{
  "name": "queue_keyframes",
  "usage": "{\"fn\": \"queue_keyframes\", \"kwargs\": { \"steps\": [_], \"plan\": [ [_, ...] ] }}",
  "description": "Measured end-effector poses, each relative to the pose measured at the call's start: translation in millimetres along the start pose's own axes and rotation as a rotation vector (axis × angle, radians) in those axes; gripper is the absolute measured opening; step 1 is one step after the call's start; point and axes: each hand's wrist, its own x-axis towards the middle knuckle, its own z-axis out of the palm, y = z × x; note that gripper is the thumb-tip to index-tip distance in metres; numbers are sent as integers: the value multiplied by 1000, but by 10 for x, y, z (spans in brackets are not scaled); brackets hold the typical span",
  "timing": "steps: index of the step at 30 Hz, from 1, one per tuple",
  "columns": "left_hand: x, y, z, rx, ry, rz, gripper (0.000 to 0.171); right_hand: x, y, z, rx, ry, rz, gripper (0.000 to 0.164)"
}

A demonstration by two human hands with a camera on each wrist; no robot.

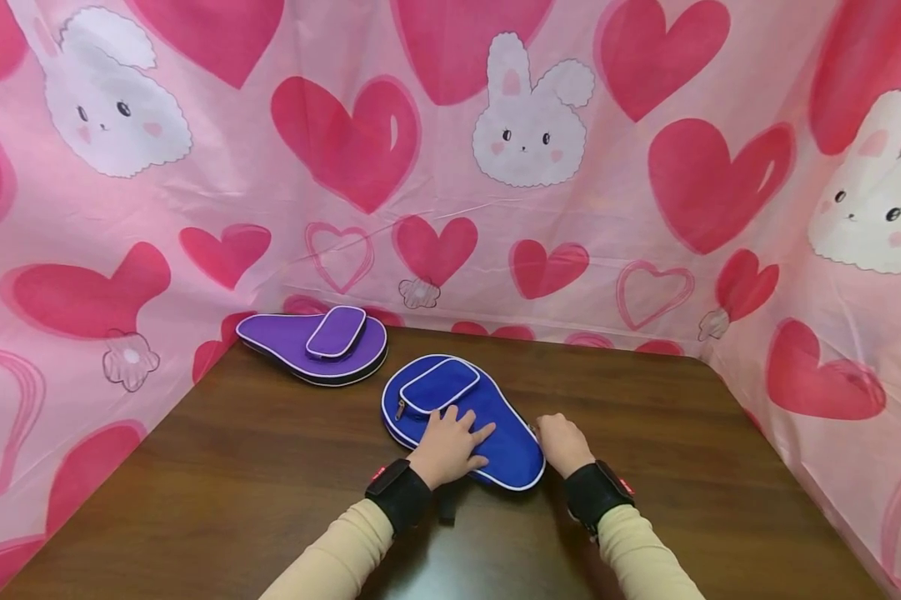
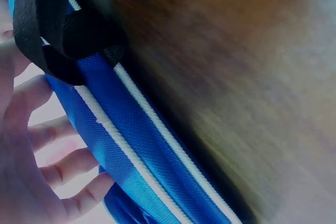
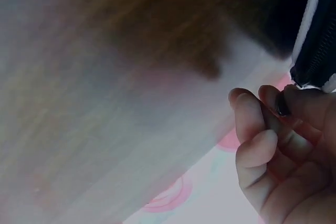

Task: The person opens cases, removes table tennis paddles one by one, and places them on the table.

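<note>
A blue paddle-shaped case [image 1: 506, 442] with white piping lies on the table, its round end towards the back left. My left hand [image 1: 448, 448] rests on its top with fingers spread, just below the small zipped pocket [image 1: 440, 385]. At the narrow end, on the right edge, my right hand [image 1: 563, 443] pinches the zipper pull [image 3: 282, 104] between thumb and curled fingers. Beside it the dark zipper [image 3: 321, 51] runs along the case's side. A black strap [image 2: 52, 30] loops from the near side of the case by my left hand.
A purple paddle-shaped case [image 1: 281, 332] with a pocket lies at the table's back left corner. The brown wooden table [image 1: 217, 467] is bordered at the back and sides by a pink curtain [image 1: 450, 192] printed with hearts and rabbits.
</note>
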Motion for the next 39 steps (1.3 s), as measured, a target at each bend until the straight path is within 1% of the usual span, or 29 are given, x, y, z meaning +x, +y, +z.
{"fn": "queue_keyframes", "kwargs": {
  "steps": [3,6,7,11,16,18,23,27,30,32,36,39],
  "plan": [
    [-5,13,9,28,34,15,55,-63,25,-22,14,5,-18,17],
    [1,24,37,60,57,10,55,-128,51,-35,22,17,-39,21],
    [-4,43,-1,68,45,-2,54,-145,61,-35,24,22,-45,22],
    [13,82,19,105,77,-45,55,-204,87,-34,25,46,-60,24],
    [27,181,15,144,80,-120,56,-257,98,-28,17,61,-49,23],
    [38,226,30,186,84,-143,56,-275,95,-31,14,61,-42,23],
    [60,328,97,317,123,-179,56,-312,97,-34,-7,43,-12,23],
    [72,390,99,372,110,-204,56,-340,95,-31,-20,40,-2,25],
    [88,422,90,392,90,-218,56,-372,82,-25,-28,44,-4,25],
    [102,436,92,411,90,-225,55,-398,60,-14,-35,50,0,25],
    [128,470,85,449,87,-236,46,-451,-9,13,-69,54,21,27],
    [144,502,67,469,80,-251,43,-476,-64,24,-101,26,41,26]
  ]
}}
